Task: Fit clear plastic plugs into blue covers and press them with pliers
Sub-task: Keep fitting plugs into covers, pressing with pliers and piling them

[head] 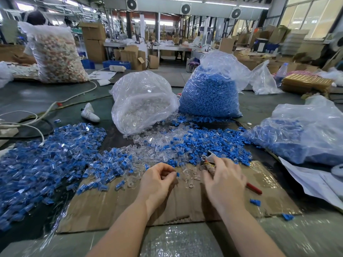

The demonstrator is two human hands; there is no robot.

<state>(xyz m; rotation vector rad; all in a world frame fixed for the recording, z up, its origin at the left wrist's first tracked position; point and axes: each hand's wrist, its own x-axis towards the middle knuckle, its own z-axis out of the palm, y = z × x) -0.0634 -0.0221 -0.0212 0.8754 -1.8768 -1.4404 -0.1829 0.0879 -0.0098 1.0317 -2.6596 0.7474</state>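
— Which step is she on?

— Fitting, I'd say. Her left hand (159,175) is pinching a small blue cover (178,174) in curled fingertips, over the cardboard sheet (115,206) on the counter.

— And the other?

— The right hand (223,179) is lying across the pliers (209,160), fingers half-bent; whether it's gripping them, I cannot tell.

— Next?

— Probably picking one of the clear plugs (189,176) lying just beside the cover, seating it square, then squeezing with the pliers.
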